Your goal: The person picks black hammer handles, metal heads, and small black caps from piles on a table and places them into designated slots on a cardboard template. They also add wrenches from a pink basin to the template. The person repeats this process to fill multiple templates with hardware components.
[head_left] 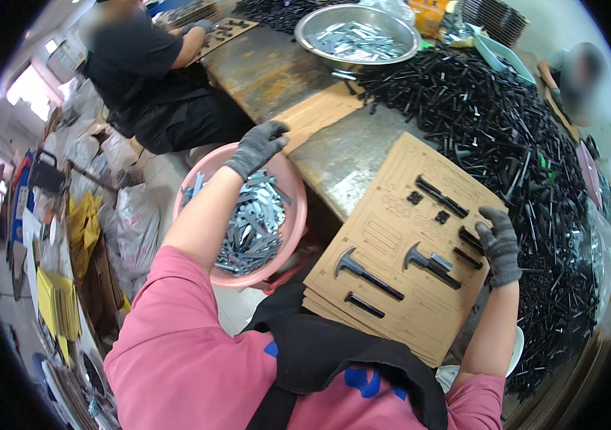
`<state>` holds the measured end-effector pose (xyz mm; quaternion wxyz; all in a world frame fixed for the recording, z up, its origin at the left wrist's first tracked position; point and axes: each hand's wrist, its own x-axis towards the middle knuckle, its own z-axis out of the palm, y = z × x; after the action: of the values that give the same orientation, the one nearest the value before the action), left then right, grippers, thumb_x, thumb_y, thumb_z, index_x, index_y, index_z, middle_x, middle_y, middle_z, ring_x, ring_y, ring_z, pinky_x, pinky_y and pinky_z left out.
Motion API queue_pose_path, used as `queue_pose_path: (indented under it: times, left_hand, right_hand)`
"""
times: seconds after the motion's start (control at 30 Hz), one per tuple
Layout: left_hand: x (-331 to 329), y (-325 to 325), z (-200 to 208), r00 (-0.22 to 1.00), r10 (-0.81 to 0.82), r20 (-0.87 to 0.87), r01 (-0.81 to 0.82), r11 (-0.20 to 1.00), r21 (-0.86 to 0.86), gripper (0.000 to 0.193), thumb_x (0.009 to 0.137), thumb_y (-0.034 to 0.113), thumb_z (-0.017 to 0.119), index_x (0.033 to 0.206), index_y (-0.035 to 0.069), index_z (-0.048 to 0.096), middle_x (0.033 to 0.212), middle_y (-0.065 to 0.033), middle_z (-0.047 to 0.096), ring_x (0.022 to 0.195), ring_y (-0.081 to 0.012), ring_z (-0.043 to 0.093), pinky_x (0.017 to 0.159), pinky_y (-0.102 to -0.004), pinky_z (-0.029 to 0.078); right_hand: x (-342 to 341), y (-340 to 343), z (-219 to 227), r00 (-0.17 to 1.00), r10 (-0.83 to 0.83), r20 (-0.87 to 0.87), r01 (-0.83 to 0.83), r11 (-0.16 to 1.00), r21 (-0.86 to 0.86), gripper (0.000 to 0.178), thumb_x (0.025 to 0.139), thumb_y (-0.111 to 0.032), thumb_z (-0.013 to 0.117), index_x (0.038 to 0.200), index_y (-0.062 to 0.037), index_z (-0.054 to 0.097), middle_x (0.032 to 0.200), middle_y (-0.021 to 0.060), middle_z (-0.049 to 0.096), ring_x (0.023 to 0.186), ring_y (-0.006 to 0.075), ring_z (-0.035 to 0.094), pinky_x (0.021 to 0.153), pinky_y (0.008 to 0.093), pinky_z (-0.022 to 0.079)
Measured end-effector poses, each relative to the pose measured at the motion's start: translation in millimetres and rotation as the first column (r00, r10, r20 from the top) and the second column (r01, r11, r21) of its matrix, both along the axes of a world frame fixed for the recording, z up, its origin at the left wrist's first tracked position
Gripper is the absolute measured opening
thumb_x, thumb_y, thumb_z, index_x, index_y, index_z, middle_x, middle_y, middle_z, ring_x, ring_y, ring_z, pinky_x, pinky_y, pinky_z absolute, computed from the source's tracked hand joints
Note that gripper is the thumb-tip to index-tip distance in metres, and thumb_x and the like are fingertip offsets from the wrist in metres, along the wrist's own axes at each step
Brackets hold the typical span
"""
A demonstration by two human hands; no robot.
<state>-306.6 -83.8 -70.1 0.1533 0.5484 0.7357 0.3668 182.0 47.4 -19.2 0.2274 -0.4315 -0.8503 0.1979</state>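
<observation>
We take the brown printed card (420, 326) as the centre of the dial, twelve toward the top. The left hand (256, 149), in a grey glove, stands at ten o'clock, near the far rim of the pink basin (296, 208). Its fingers are loosely bent and partly spread, pointing toward two — we see nothing held in them. The right hand (500, 247), gloved likewise, is at three o'clock, at the card's right edge. Its fingers are bent, beside the ends of the short black rods (467, 258); we cannot tell whether they grip one or only rest there.

On the card we find a hammer-shaped piece (370, 276) at eight, a second (431, 267) near the centre with a silver cylinder (441, 262) just beside it, and a long black rod (441, 196) at one.

As to edges, the card's near side meets the black apron (341, 351), and further sheets (327, 308) show beneath it at eight. The heap of black parts (492, 129) crowds its far right side from one to four. Room is better at eleven, where bare metal table (352, 168) lies open. At nine to ten, a gap separates the card from the basin — grey metal strips (251, 222) fill the latter.
</observation>
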Motion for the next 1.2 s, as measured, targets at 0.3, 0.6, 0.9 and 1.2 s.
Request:
queue_pose_path:
  times: [0.3,0.6,0.9,1.2]
  left_hand:
    - [-10,-88,-108,0.887,-0.247,-0.390,-0.065,0.769,-0.636,0.030,0.075,0.020,0.054,0.102,0.009,0.058,0.091,-0.0158,0.061,0.086,-0.0306,0.059,0.075,-0.0401,0.045]
    - [15,-67,-168,0.626,-0.463,-0.627,-0.047,0.781,-0.623,0.026,0.079,0.020,0.048,0.100,0.013,0.063,0.103,-0.0074,0.059,0.094,-0.0247,0.058,0.079,-0.0372,0.045]
    - [8,-58,-173,0.719,-0.441,-0.537,0.076,0.818,-0.570,0.024,0.072,0.024,0.050,0.086,0.011,0.065,0.089,-0.0141,0.062,0.081,-0.0269,0.060,0.075,-0.0376,0.045]
    - [-18,-48,-72,0.949,0.097,-0.299,-0.233,0.857,-0.460,0.039,0.066,0.029,0.066,0.101,0.012,0.061,0.099,-0.0124,0.059,0.094,-0.0277,0.055,0.084,-0.0355,0.042]
  right_hand:
    - [-16,-37,1,0.957,-0.086,-0.277,-0.025,0.927,-0.375,0.028,0.076,0.000,0.056,0.104,-0.0020,0.055,0.096,0.0064,0.056,0.081,0.0134,0.054,0.072,0.0253,0.045]
    - [-24,-51,7,0.929,-0.099,-0.358,-0.079,0.889,-0.452,0.028,0.077,-0.003,0.055,0.105,-0.0043,0.054,0.098,0.0048,0.055,0.090,0.0143,0.053,0.076,0.0254,0.045]
    - [-38,-51,4,0.955,-0.024,-0.296,-0.090,0.926,-0.368,0.027,0.078,-0.007,0.059,0.104,-0.0033,0.056,0.095,0.0049,0.056,0.085,0.0130,0.053,0.075,0.0252,0.044]
    - [-49,-58,6,0.947,0.029,-0.320,-0.135,0.939,-0.317,0.028,0.074,-0.007,0.061,0.101,-0.0052,0.057,0.092,0.0059,0.058,0.074,0.0133,0.053,0.066,0.0250,0.044]
